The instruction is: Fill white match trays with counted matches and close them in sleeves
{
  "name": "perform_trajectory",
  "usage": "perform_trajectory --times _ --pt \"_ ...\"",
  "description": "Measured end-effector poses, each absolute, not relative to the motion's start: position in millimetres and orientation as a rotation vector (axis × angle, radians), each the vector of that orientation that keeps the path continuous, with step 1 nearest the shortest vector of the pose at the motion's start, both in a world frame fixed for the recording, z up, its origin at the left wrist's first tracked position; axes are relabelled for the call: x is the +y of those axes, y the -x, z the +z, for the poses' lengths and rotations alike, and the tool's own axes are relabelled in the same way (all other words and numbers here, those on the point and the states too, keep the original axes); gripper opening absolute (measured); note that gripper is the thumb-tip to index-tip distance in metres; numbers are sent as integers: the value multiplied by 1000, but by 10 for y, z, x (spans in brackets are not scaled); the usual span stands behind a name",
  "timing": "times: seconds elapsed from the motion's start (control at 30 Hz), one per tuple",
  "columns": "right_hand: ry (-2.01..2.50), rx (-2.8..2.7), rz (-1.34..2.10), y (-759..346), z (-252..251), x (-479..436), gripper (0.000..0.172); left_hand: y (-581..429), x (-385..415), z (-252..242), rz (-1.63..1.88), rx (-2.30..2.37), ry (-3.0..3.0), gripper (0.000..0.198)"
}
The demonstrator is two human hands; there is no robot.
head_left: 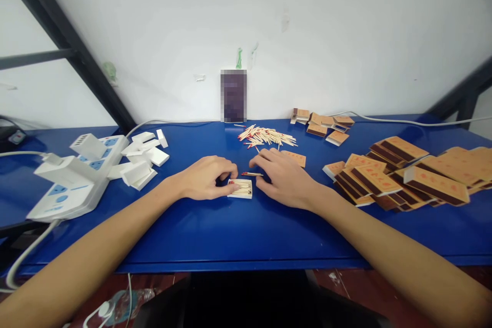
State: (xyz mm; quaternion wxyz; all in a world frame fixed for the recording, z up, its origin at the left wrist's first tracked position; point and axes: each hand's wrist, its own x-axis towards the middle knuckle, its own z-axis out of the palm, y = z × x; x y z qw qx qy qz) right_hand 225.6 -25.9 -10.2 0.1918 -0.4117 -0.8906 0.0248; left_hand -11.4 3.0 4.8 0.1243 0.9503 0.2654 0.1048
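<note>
A small white matchbox tray [246,196] with matches in it lies on the blue table, near the middle. My left hand [203,177] grips its left end, the thumb along the near side and the fingers curled behind. Just past the tray, a few red-tipped matches [252,174] stick out from between the thumb and fingers of my right hand [286,179], their heads pointing left. A heap of loose matches [267,136] lies beyond my right hand. One orange matchbox sleeve [298,158] is partly hidden behind that hand.
Empty white trays [142,159] are piled at left, next to a white power strip [82,184] with chargers. Orange matchboxes [378,179] form a big stack at right. Several sleeves [326,122] lie at the back. A blurred dark panel [233,96] stands against the wall.
</note>
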Motion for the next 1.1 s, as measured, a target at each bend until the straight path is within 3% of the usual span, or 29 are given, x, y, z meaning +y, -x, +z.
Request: perform_trajectory --times 0.17,0.4,0.67,0.9,1.1 --pt "1168 -2473 139 -2307 -162 -163 17 116 28 61 302 762 -2732 32" --pt "1200 -2441 428 -2310 -178 -144 8 120 57 26 312 740 -2697 29" --pt "1136 -2422 301 -2276 -171 -182 7 142 63 45 348 678 -2677 25" --pt "987 -2408 437 -2073 -81 -326 5 122 22 84 274 763 -2730 38" --pt "1087 -2400 402 -2037 -109 -337 2 116 -1 72 237 813 -2747 34"
